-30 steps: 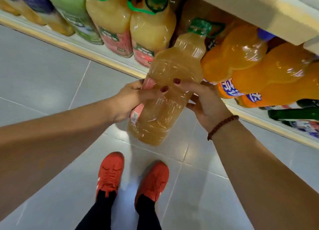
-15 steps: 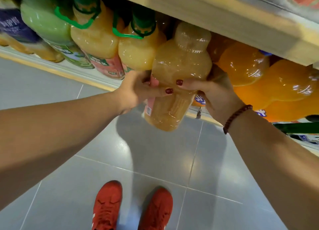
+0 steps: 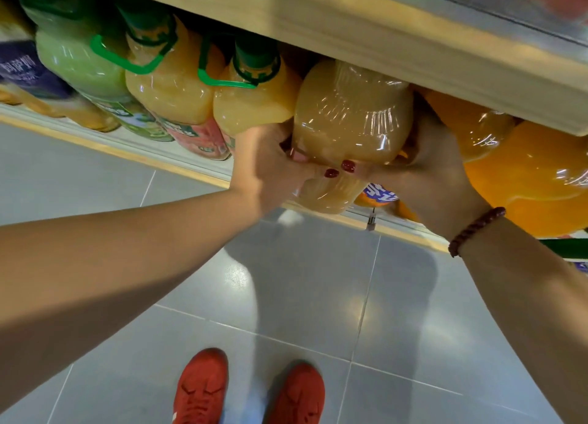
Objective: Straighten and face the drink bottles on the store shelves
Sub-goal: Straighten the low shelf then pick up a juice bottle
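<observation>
head cam: left hand (image 3: 270, 165) & right hand (image 3: 423, 175) both clamp fingers round amber juice bottle (image 3: 346, 130), poised at shelf edge (image 3: 178, 165) btwn yellow juice bottle (image 3: 251, 105) & orange soda bottle (image 3: 471, 127). best: seat base flat, upright, label out.

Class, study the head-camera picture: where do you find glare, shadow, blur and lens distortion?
Head view: glare patches on the grey floor tiles, streaky highlights on the tan juice bottle gripped by the left hand and right hand; a soft shadow on the tiles below them; the purple-labelled bottle far left is blurred; the upper shelf edge slants, forearms look stretched: wide-angle distortion.
</observation>
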A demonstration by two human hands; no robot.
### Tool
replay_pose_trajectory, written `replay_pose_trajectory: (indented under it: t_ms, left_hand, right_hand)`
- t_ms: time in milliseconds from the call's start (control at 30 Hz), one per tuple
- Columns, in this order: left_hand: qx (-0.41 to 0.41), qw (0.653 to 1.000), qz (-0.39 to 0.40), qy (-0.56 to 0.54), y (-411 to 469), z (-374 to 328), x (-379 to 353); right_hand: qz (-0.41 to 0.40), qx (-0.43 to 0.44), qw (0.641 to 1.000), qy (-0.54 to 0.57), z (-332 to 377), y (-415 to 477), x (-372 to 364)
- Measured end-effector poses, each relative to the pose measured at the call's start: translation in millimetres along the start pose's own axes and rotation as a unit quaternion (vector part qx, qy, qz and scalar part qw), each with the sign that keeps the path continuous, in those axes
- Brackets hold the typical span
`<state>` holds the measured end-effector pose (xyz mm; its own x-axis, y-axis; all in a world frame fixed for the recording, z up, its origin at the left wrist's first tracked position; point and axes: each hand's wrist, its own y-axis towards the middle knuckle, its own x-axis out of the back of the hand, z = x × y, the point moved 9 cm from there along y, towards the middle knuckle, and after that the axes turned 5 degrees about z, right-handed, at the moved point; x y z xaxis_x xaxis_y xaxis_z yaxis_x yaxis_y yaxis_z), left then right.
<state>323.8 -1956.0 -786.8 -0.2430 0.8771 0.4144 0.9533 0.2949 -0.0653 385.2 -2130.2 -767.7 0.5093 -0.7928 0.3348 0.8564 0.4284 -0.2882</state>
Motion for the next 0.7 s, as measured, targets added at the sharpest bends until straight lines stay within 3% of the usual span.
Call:
replay_pose_trajectory:
  t_ms: [233, 700]
  left_hand:
    - [-0.048, 0.994, -0.075, 0.066, -4, 3, -4]
    - [-0.057, 0.982, -0.146, 0.102, -15, 32, -15]
  right_hand:
    - [-0.024, 0.045, 0.999, -0.018, -10, 2, -1]
    - [-0.046, 0.073, 0.994, -0.06, -41, 1, -20]
